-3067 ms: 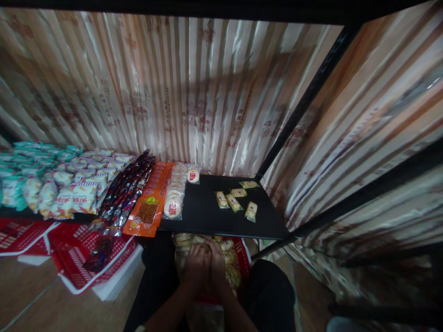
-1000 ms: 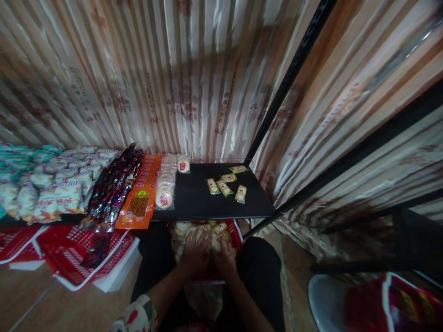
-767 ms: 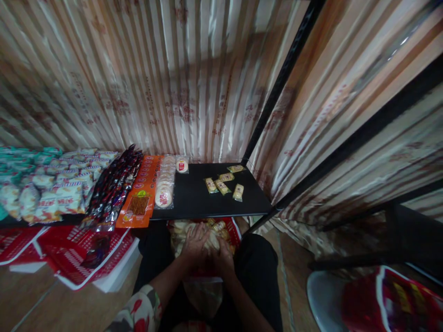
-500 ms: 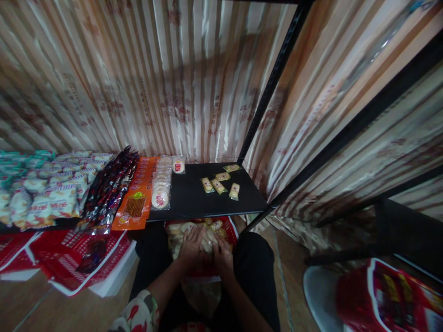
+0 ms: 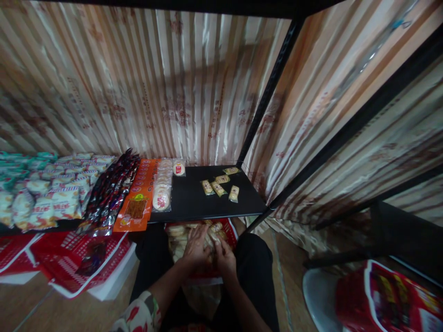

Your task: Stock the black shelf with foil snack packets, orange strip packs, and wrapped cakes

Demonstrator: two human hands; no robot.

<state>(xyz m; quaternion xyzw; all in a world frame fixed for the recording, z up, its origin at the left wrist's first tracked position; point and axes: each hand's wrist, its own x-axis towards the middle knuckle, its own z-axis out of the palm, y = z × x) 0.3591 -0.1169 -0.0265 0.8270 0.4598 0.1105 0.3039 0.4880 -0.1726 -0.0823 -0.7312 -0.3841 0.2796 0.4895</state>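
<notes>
Between my knees is a red basket (image 5: 232, 230) filled with pale round crackers in clear wrappers (image 5: 177, 237) on its left and small yellowish wrapped biscuits (image 5: 217, 226) towards its right. My left hand (image 5: 196, 246) lies over the wrapped snacks, its fingers stretched forward. Close beside it, my right hand (image 5: 225, 258) has its fingers closed on a small wrapped biscuit (image 5: 213, 236), partly hidden by the fingers. On the black shelf (image 5: 188, 198) ahead, several wrapped biscuits (image 5: 218, 187) lie loose. Left of them runs a row of round wrapped crackers (image 5: 161, 196).
Further left on the shelf are an orange snack packet (image 5: 134, 203), dark shiny packets (image 5: 109, 198) and white snack bags (image 5: 51, 198). Red baskets (image 5: 76, 258) stand below. At right, a red basket (image 5: 353, 295) rests by a grey stool (image 5: 316, 295). Black shelf posts (image 5: 268, 101) rise ahead.
My left hand has shifted slightly and its fingers point more forward. My right hand has moved a little right and now shows fingers around a small wrapped biscuit. The view has tilted up slightly.
</notes>
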